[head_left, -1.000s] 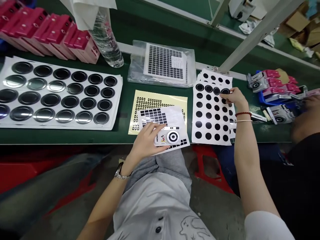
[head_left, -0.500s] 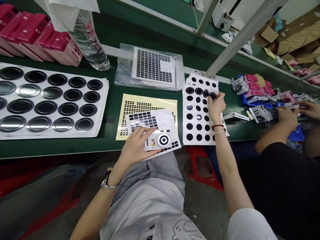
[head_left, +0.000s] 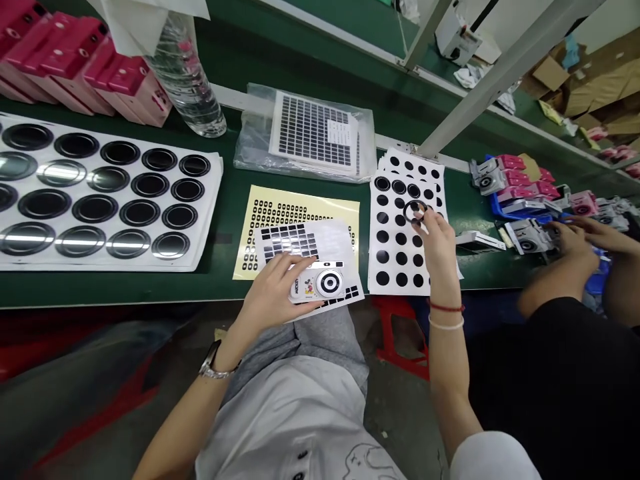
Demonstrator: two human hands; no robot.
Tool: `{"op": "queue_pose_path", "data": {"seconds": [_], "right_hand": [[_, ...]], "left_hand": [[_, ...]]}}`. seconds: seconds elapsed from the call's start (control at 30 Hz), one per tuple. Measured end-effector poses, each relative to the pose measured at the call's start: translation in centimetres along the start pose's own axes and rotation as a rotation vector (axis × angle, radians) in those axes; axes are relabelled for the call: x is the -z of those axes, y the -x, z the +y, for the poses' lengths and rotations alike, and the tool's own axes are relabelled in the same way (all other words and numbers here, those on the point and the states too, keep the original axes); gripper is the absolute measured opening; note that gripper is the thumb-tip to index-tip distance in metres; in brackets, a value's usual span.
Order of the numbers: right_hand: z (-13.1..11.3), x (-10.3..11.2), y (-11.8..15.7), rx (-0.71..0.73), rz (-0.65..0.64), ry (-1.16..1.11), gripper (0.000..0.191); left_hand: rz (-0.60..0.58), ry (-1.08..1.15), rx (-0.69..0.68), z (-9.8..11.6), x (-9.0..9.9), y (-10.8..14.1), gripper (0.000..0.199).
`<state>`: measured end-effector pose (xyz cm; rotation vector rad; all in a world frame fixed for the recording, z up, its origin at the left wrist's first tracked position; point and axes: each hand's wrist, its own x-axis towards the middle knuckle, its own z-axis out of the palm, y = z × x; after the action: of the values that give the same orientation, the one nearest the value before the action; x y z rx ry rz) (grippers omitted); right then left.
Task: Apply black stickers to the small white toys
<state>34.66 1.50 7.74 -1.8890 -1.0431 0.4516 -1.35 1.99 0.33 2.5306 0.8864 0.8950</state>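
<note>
A white toy camera (head_left: 329, 284) with a round lens and a cartoon figure is held in my left hand (head_left: 277, 288), over a sheet of black rectangular stickers (head_left: 334, 237). That sheet overlaps a yellow sticker sheet (head_left: 244, 260). Between the thumb and fingertips of my right hand (head_left: 436, 241) is a black ring-shaped sticker (head_left: 415, 211), raised over the white sheet of round black stickers (head_left: 391, 227). My fingers cover part of the ring.
Large round black stickers (head_left: 93, 207) lie on sheets at left, with pink boxes (head_left: 125, 83) and a water bottle (head_left: 197, 100) behind. A plastic bag of sticker sheets (head_left: 315, 137) lies at the back. At right, a co-worker's hands (head_left: 575, 243) are near a white camera (head_left: 527, 235).
My right hand has lifted a ring sticker off the sheet and drawn it toward me. My left hand keeps its hold on the toy camera. The view has shifted slightly.
</note>
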Motion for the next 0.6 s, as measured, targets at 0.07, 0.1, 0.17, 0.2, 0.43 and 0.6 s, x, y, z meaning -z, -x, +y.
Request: {"op": "queue_pose_path", "data": {"seconds": [0.07, 0.1, 0.17, 0.2, 0.43, 0.6], "right_hand": [[-1.4, -0.4, 3.4, -0.099, -0.182, -0.257, 0.041], [-2.0, -0.7, 5.0, -0.141, -0.256, -0.342, 0.041], [-3.0, -1.4, 7.5, -0.192, -0.378, -0.412, 0.038], [-3.3, -1.9, 8.5, -0.203, -0.427, -0.412, 0.036], [-2.4, -5.9, 13.3, -0.249, -0.385, -0.446, 0.036], [-2.7, -7.4, 16.2, -0.203, -0.283, -0.366, 0.031]], "left_hand": [[0.011, 0.009, 0.008, 0.1, 0.0, -0.1, 0.073], [0.015, 0.014, 0.011, 0.2, 0.0, -0.1, 0.073], [0.018, 0.023, 0.016, 0.3, 0.0, -0.2, 0.072], [0.018, 0.025, 0.018, 0.3, -0.1, -0.2, 0.071], [0.035, 0.02, -0.011, 0.2, -0.4, -0.1, 0.073], [0.019, 0.06, 0.019, 0.2, -0.3, -0.1, 0.075]]}}
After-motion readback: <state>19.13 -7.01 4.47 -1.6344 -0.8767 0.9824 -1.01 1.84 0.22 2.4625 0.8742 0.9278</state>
